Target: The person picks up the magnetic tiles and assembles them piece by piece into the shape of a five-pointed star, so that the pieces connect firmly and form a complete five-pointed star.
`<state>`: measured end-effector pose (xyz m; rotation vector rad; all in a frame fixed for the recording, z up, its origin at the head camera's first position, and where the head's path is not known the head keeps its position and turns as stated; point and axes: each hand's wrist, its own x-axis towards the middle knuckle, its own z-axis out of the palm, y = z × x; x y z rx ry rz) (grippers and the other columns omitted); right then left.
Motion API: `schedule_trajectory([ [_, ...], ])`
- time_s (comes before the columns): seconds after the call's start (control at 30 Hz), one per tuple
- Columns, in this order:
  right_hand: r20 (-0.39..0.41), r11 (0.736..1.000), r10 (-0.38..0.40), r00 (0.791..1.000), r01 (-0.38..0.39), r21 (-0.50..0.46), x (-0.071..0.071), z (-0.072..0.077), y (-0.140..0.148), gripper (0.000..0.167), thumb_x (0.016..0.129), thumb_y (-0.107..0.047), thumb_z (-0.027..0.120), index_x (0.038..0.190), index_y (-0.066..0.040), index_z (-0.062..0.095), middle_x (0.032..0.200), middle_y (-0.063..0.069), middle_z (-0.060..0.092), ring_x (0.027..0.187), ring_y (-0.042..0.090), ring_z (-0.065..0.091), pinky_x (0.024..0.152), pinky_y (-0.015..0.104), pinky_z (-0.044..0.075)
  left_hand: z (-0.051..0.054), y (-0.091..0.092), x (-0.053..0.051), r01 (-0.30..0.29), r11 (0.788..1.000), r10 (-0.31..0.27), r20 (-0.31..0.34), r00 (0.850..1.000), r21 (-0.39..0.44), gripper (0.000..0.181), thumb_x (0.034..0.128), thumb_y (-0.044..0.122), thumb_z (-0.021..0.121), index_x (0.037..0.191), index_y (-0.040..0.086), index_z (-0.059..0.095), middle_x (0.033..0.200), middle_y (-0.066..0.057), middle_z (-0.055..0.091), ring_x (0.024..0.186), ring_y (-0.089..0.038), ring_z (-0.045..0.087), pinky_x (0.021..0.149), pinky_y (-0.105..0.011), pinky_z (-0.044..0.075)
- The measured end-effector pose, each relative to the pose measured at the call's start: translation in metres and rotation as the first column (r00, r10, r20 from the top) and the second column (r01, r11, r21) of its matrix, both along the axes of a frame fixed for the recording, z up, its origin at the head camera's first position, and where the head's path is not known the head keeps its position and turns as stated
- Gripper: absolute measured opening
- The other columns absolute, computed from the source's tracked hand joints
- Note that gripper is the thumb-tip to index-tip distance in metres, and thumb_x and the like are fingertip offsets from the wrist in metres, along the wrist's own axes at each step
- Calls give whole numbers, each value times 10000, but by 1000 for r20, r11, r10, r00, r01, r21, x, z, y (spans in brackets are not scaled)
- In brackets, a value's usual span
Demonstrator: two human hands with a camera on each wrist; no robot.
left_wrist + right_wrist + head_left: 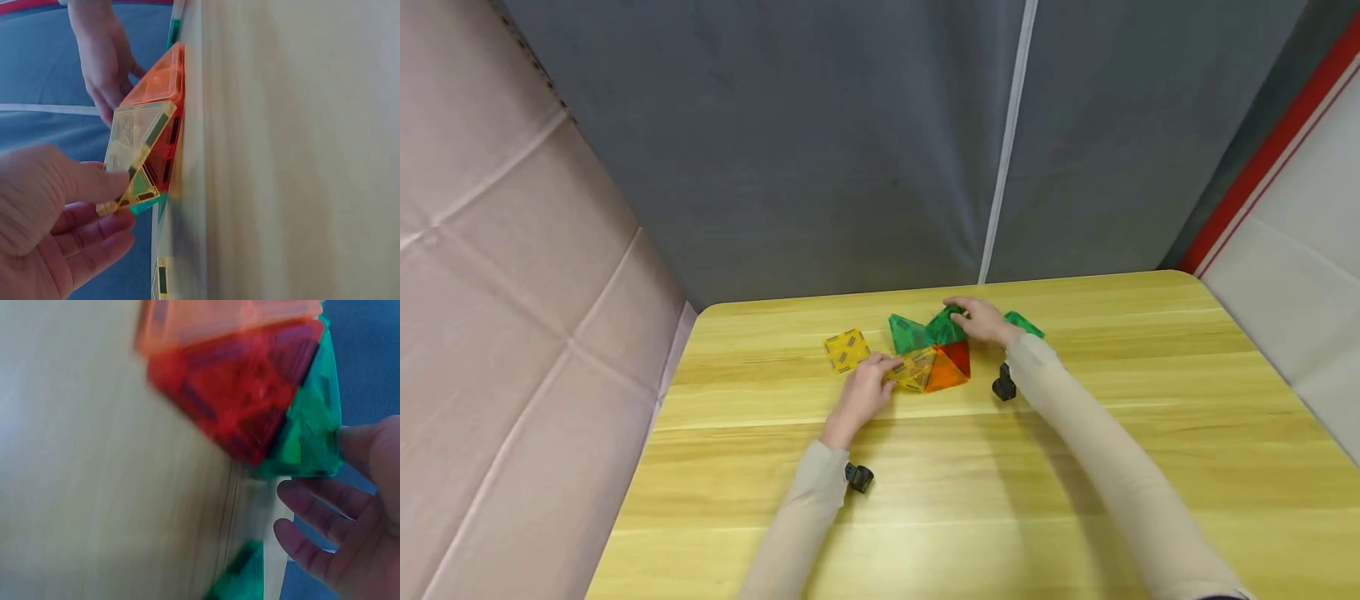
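Note:
Several translucent magnetic tiles stand joined together in a slanted cluster on the table. My left hand [863, 393] pinches a yellow magnetic tile [139, 134] between thumb and fingers at the cluster's left side. Beside that tile are an orange tile [945, 372] and a red tile [240, 387], edge to edge. Green tiles [912, 335] form the far side. My right hand [985, 320] holds a green magnetic tile [312, 428] at its corner, with the thumb on it and the other fingers loosely bent. Part of that tile hides behind the fingers in the head view.
A loose yellow square tile [847, 350] lies left of the cluster. Another green tile [1025, 323] lies to the right, beyond my right wrist. The wooden table [925, 517] ends at a grey curtain [820, 167].

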<state>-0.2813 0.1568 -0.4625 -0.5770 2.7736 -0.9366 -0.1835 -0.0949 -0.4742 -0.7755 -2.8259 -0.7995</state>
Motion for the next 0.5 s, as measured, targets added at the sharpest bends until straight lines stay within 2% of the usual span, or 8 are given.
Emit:
schedule_trajectory([
  [0.13,-38,999,-2,999,4,37,5,1,9,393,954,-87,508,1331,19,482,1225,226,553,944,334,566,813,474,451,0,-3,-11,-54,998,54,-11,998,-14,394,801,-75,638,1169,64,657,1086,-126,616,978,-275,594,709,-332,522],
  [0.23,-63,998,-4,998,8,69,10,2,14,396,924,-76,556,1304,22,507,1037,198,603,810,289,540,724,440,437,0,-6,-19,-84,996,84,-6,996,-11,406,805,-104,604,1164,75,664,1090,-126,612,1001,-282,577,753,-353,514],
  [0.33,-62,994,-19,998,25,102,14,3,16,398,906,-104,598,1289,-13,532,877,120,588,717,233,494,649,384,404,0,-9,-25,-106,994,105,-10,994,-20,411,805,-115,584,1152,86,673,1096,-126,611,1020,-291,565,776,-375,508],
  [0.5,-59,993,-21,998,28,119,19,7,18,391,895,-123,625,1262,-11,553,811,75,573,651,191,480,599,339,391,1,-12,-34,-107,994,107,-17,994,-32,398,813,-113,573,1134,94,684,1084,-128,611,997,-303,567,702,-382,515],
])
